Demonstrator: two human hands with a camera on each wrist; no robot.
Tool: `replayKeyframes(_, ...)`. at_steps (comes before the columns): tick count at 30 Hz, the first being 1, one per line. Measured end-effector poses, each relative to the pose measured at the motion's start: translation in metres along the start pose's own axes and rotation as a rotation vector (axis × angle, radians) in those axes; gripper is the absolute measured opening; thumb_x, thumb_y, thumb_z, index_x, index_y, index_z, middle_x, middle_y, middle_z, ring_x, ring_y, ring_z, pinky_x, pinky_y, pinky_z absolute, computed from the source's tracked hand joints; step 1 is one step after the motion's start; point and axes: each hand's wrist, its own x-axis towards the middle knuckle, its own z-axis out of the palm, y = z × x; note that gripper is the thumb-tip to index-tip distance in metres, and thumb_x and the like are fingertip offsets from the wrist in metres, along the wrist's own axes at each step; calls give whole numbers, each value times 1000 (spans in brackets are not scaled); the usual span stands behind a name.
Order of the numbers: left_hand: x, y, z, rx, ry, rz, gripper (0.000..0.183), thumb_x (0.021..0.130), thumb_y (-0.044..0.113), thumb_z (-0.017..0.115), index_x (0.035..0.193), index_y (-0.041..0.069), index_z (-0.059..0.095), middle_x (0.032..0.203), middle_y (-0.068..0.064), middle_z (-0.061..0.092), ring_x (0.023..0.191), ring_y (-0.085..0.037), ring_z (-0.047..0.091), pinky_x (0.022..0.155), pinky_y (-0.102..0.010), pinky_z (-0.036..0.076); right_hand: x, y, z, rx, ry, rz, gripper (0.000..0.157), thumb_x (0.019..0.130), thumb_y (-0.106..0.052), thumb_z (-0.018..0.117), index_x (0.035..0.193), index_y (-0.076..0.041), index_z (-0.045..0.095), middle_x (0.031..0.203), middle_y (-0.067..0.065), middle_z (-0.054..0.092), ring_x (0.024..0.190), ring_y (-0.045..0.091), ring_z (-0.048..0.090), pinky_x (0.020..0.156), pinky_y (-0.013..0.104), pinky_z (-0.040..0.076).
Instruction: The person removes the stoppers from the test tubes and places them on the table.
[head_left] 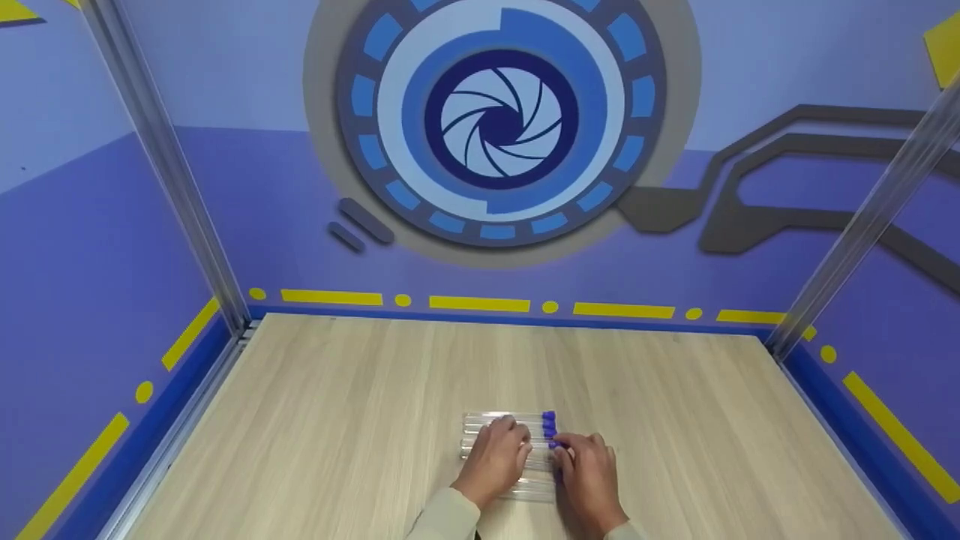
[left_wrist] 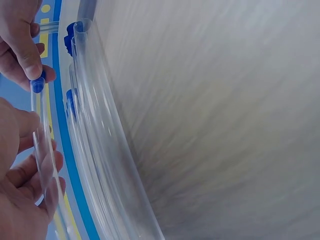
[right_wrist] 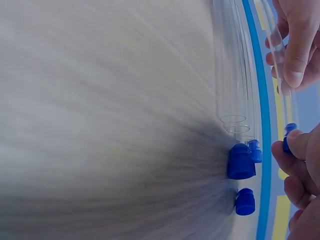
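Note:
My left hand [head_left: 493, 456] holds a clear test tube [left_wrist: 44, 160] by its body, slightly above the other tubes. At the tube's end, my right hand [head_left: 591, 474] pinches a blue cap [left_wrist: 37, 86] between thumb and finger. The cap sits on the tube's mouth. Beyond the hands lie several tubes [head_left: 499, 415] side by side with blue caps [head_left: 549, 415] on their right ends. Nearer the person, uncapped tubes [head_left: 532, 491] lie in the same row, partly hidden by the left hand. Their open mouths [right_wrist: 234, 120] show in the right wrist view.
Near the open mouths are a larger-looking blue cap [right_wrist: 241, 161] and another blue cap [right_wrist: 245, 201] on the surface. The wood-grain table [head_left: 337, 420] extends around the tubes, with printed blue panels [head_left: 247, 202] and metal posts [head_left: 161, 150] at its back and sides.

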Motion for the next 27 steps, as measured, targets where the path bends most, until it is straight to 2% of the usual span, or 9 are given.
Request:
replayKeyframes(5, 0, 2, 1, -5, 10, -3, 5, 86, 21, 66, 87, 17, 67, 84, 3, 57, 79, -14, 56, 68, -29, 42, 1, -1, 1, 6, -8, 44, 20, 90, -15, 66, 109, -14, 70, 98, -3, 69, 84, 11, 48, 75, 32, 33)
replayKeyframes(12, -1, 2, 2, -25, 38, 6, 5, 86, 21, 67, 86, 16, 66, 82, 4, 55, 76, -12, 54, 68, -29, 43, 0, 2, 1, 6, 27, 1, 18, 88, -14, 67, 106, -13, 71, 95, -3, 70, 82, 10, 48, 73, 32, 33)
replayKeyframes(27, -2, -5, 2, -48, 55, 68, 5, 87, 21, 66, 85, 17, 65, 82, 5, 54, 75, -11, 54, 72, -29, 44, 0, 7, -3, 54, -28, -30, 17, 89, -15, 66, 105, -17, 71, 95, -7, 68, 84, 8, 48, 76, 30, 33)
